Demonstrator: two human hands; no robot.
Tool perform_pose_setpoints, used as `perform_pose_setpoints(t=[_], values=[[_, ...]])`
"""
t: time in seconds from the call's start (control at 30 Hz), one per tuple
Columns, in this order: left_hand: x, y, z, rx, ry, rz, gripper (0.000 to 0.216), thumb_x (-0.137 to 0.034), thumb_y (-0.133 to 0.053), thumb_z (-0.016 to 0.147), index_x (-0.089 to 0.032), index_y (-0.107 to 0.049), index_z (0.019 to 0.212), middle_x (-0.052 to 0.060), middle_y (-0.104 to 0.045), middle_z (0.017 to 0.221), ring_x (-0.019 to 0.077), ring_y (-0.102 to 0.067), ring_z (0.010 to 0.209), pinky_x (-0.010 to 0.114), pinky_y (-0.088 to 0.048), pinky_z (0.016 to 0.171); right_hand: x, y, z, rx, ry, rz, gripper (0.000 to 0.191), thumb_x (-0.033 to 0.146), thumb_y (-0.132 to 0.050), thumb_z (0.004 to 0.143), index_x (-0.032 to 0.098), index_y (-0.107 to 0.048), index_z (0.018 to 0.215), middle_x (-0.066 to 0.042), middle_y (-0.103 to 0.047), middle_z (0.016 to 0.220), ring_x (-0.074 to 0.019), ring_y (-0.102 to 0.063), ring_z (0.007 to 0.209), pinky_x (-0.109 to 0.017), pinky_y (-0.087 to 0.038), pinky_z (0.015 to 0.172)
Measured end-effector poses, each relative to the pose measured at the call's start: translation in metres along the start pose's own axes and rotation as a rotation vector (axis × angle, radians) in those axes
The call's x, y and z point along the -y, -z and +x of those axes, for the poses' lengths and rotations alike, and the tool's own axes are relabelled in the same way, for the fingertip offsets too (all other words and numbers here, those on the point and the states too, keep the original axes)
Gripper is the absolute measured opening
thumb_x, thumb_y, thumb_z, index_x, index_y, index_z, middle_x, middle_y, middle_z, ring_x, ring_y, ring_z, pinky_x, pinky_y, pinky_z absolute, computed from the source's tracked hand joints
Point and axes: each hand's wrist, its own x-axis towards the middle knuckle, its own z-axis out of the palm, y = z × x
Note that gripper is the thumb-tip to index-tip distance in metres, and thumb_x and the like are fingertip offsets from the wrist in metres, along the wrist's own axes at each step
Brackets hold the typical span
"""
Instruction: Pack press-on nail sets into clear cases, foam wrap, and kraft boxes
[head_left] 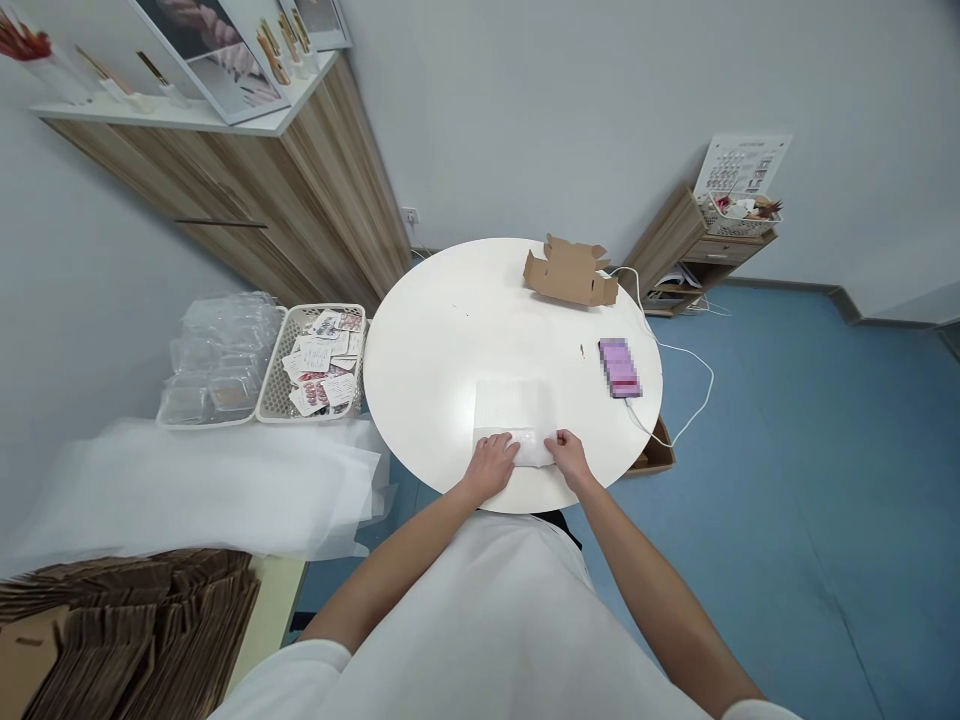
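A thin white foam sheet (514, 405) lies on the round white table (450, 340) near its front edge, its near part folded or rolled over. My left hand (491, 465) presses on the left end of that fold, fingers curled over it. At the right end, my right hand (568, 457) grips the fold with bent fingers. What the fold wraps, if anything, is hidden.
An open brown cardboard box (568, 272) sits at the table's far side; a phone (619, 367) on a white cable lies at the right. To the left are a basket of cards (321, 362), clear plastic trays (217, 355), white foam sheets (195, 485) and stacked flat cartons (120, 630).
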Motion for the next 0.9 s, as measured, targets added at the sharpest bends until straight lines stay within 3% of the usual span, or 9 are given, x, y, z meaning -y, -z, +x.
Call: perform_pose_setpoints(t=[0.07, 0.17, 0.3, 0.43, 0.57, 0.63, 0.77, 0.83, 0.9], values=[[-0.003, -0.002, 0.005, 0.007, -0.002, -0.002, 0.036, -0.020, -0.044, 0.076, -0.022, -0.044, 0.112, 0.009, -0.044, 0.119, 0.0243, -0.041, 0.104, 0.039, -0.032, 0.084, 0.004, -0.002, -0.002, 0.020, 0.001, 0.037, 0.019, 0.031, -0.054, 0.063, 0.017, -0.051, 0.076, 0.002, -0.052, 0.064, -0.0092, -0.047, 0.054, -0.021, -0.041, 0.049], [-0.004, -0.003, 0.007, 0.021, 0.008, -0.020, 0.037, -0.019, -0.044, 0.075, -0.022, -0.044, 0.112, 0.009, -0.044, 0.119, 0.0238, -0.042, 0.104, 0.039, -0.032, 0.084, 0.014, -0.009, -0.005, 0.169, -0.005, 0.059, 0.022, 0.029, -0.057, 0.064, 0.017, -0.053, 0.082, 0.001, -0.055, 0.068, -0.0091, -0.052, 0.055, -0.023, -0.045, 0.054], [-0.004, -0.001, 0.001, -0.026, 0.048, -0.042, 0.048, -0.020, -0.044, 0.075, -0.019, -0.035, 0.122, 0.011, -0.040, 0.125, 0.0236, -0.038, 0.110, 0.039, -0.029, 0.089, 0.023, -0.016, -0.005, 0.289, -0.027, 0.010, 0.023, 0.020, -0.056, 0.065, 0.016, -0.056, 0.087, -0.001, -0.059, 0.069, -0.0103, -0.057, 0.059, -0.024, -0.048, 0.060], [-0.005, 0.001, -0.006, 0.005, -0.071, -0.009, 0.045, -0.022, -0.044, 0.076, -0.021, -0.037, 0.121, 0.009, -0.040, 0.125, 0.0235, -0.034, 0.115, 0.039, -0.025, 0.093, 0.024, -0.012, 0.001, 0.328, -0.001, -0.066, 0.023, 0.017, -0.049, 0.068, 0.014, -0.057, 0.090, -0.002, -0.060, 0.072, -0.0108, -0.058, 0.062, -0.025, -0.049, 0.063], [-0.007, 0.002, -0.009, 0.057, -0.114, 0.054, 0.042, -0.022, -0.044, 0.076, -0.022, -0.040, 0.118, 0.009, -0.043, 0.123, 0.0236, -0.035, 0.113, 0.041, -0.024, 0.093, 0.018, -0.002, 0.002, 0.285, 0.249, -0.442, 0.032, 0.018, -0.048, 0.072, 0.016, -0.055, 0.103, -0.005, -0.057, 0.086, -0.0129, -0.056, 0.074, -0.029, -0.046, 0.074], [-0.007, 0.003, -0.008, 0.068, -0.111, 0.071, 0.042, -0.022, -0.044, 0.077, -0.022, -0.040, 0.119, 0.009, -0.043, 0.123, 0.0235, -0.036, 0.113, 0.041, -0.023, 0.093, 0.012, 0.001, -0.001, 0.234, 0.395, -0.626, 0.044, 0.020, -0.048, 0.073, 0.018, -0.046, 0.117, -0.007, -0.050, 0.102, -0.0147, -0.054, 0.083, -0.030, -0.044, 0.078], [-0.009, 0.004, -0.009, 0.080, -0.089, 0.037, 0.041, -0.022, -0.044, 0.076, -0.023, -0.041, 0.117, 0.008, -0.042, 0.124, 0.0227, -0.035, 0.115, 0.041, -0.022, 0.095, 0.000, -0.003, -0.008, 0.274, 0.539, -0.864, 0.058, 0.021, -0.044, 0.078, 0.021, -0.023, 0.132, -0.013, -0.035, 0.122, -0.0196, -0.051, 0.093, -0.031, -0.045, 0.072], [-0.010, 0.004, -0.012, 0.041, -0.033, -0.016, 0.041, -0.023, -0.046, 0.075, -0.024, -0.042, 0.116, 0.008, -0.040, 0.127, 0.0234, -0.032, 0.118, 0.041, -0.021, 0.097, -0.004, -0.009, -0.011, 0.252, 0.599, -0.941, 0.057, 0.019, -0.039, 0.079, 0.020, -0.020, 0.133, -0.015, -0.032, 0.125, -0.0237, -0.048, 0.097, -0.034, -0.045, 0.071], [-0.009, 0.001, -0.019, -0.045, 0.135, -0.089, 0.045, -0.027, -0.048, 0.075, -0.024, -0.039, 0.119, 0.010, -0.034, 0.132, 0.0261, -0.027, 0.122, 0.044, -0.020, 0.098, -0.008, -0.016, -0.014, 0.205, 0.638, -0.976, 0.057, 0.018, -0.035, 0.080, 0.017, -0.018, 0.134, -0.017, -0.034, 0.125, -0.0266, -0.047, 0.097, -0.037, -0.044, 0.072]])
